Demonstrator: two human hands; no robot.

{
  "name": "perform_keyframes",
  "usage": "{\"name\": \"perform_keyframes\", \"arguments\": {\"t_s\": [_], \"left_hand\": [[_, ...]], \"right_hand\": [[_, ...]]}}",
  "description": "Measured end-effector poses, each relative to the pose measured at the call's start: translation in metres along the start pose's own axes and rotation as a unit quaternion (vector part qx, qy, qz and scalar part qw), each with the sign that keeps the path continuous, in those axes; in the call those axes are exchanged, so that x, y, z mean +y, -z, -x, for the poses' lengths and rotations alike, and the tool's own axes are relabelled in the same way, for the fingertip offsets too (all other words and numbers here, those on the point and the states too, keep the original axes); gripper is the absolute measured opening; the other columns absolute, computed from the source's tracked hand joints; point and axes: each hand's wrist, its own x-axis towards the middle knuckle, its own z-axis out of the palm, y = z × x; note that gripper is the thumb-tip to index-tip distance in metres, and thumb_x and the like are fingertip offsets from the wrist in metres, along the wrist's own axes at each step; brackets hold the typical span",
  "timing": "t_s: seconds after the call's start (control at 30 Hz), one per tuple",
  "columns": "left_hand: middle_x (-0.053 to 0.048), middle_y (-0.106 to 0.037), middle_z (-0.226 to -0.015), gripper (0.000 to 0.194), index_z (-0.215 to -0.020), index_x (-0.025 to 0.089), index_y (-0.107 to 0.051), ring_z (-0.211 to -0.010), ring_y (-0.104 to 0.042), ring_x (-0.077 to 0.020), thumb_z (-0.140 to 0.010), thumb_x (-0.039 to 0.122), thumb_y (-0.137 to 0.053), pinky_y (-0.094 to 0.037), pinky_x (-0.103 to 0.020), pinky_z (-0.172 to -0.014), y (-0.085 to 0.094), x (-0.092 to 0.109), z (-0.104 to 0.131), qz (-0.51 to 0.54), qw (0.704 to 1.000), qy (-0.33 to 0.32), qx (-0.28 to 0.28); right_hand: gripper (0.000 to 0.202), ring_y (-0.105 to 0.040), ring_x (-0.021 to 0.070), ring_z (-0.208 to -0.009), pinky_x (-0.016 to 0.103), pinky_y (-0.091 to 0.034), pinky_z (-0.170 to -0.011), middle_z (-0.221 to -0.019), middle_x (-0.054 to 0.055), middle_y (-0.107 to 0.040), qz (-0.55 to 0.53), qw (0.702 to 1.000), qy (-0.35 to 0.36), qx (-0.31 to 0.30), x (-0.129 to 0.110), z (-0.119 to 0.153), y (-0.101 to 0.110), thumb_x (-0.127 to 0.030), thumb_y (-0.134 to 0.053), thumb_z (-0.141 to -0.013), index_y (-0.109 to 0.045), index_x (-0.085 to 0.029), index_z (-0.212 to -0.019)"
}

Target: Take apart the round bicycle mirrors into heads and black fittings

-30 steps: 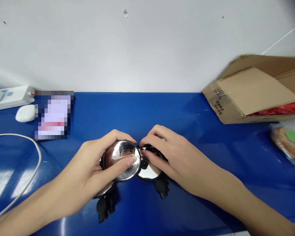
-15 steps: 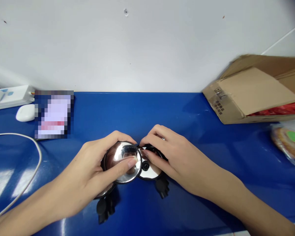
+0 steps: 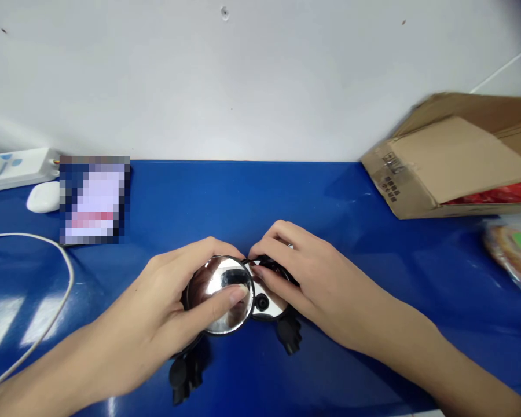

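A round black-rimmed mirror lies under the thumb of my left hand, whose fingers curl round its far edge. Just to the right, my right hand pinches the upper part of a second shiny disc with a black knob on its face. The rims of the two meet or overlap between my hands. Black clamp-like parts stick out below, one at the lower left and one under the right disc. Part of another rim shows beneath my left hand, mostly hidden.
On the blue table, a blurred-out phone, a white case and a white cable are at the left. An open cardboard box holds red material at the right, near a plastic-wrapped roll.
The left mirror has tilted to face the camera more and shifted slightly down and right with my left hand. My right hand keeps its grip. The view has shifted slightly.
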Motion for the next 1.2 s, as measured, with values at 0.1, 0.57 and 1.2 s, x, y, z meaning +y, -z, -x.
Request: {"name": "perform_keyframes", "arguments": {"t_s": [0.1, 0.57, 1.2], "left_hand": [[0.006, -0.085, -0.107, 0.023, -0.132, 0.042, -0.076, -0.086, -0.079, -0.0187, -0.116, 0.058, -0.073, -0.060, -0.022, -0.060, 0.0000, -0.0012, 0.0010, -0.013, 1.000, -0.008, -0.001], [0.007, -0.081, -0.111, 0.018, -0.138, 0.042, -0.073, -0.080, -0.074, -0.0127, -0.123, 0.049, -0.064, -0.057, -0.025, -0.068, -0.0016, -0.0002, 0.0023, -0.079, 0.995, -0.056, -0.016], [0.002, -0.086, -0.110, 0.020, -0.127, 0.038, -0.084, -0.087, -0.079, -0.0189, -0.118, 0.053, -0.073, -0.063, -0.028, -0.072, 0.0014, -0.0041, -0.0043, -0.022, 0.999, -0.038, 0.027]], "right_hand": [[0.019, -0.066, 0.0247, -0.093, 0.043, -0.055, -0.084, -0.109, 0.006, -0.074, 0.002, 1.000, -0.008, -0.004, -0.0006, 0.0005, 0.0001, -0.013, -0.059, -0.121, -0.078, -0.017, -0.119], [0.021, -0.066, 0.0253, -0.095, 0.044, -0.053, -0.085, -0.109, 0.006, -0.073, 0.008, 1.000, -0.017, -0.018, -0.0049, 0.0006, 0.0015, -0.016, -0.057, -0.123, -0.077, -0.018, -0.116], [0.024, -0.068, 0.0237, -0.096, 0.041, -0.053, -0.085, -0.108, 0.005, -0.073, 0.007, 0.999, -0.031, -0.030, -0.0026, 0.0007, 0.0024, -0.017, -0.054, -0.125, -0.075, -0.022, -0.115]]}}
